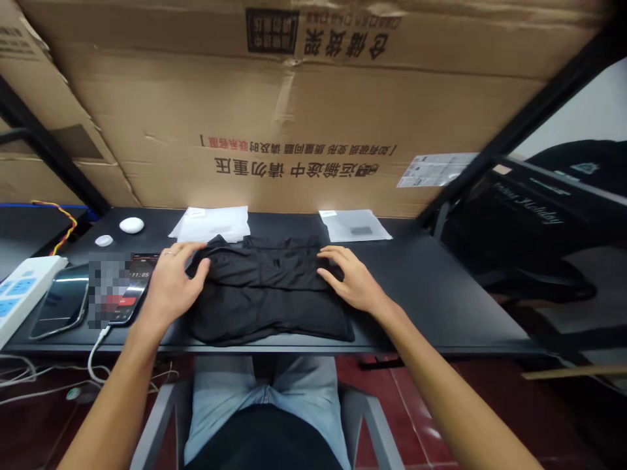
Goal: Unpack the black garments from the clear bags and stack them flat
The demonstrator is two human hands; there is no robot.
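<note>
A black garment (274,313) lies folded over on the dark desk in front of me, its upper part turned down in a wrinkled band. At its upper left corner rests my left hand (176,281), with thumb and forefinger apart and dark cloth showing between them. My right hand (350,281) touches the upper right edge; its thumb and fingers are also spread apart on the cloth. Neither hand shows a closed grip. Just behind the garment lie two translucent plastic bags, a left bag (213,224) and a right bag (355,226).
Left of my left hand are a phone with a lit screen (140,287) on a white cable (93,356), a dark phone (61,303) and a white power strip (24,290). A white rounded object (131,225) sits behind. Large cardboard (304,98) walls off the desk's back.
</note>
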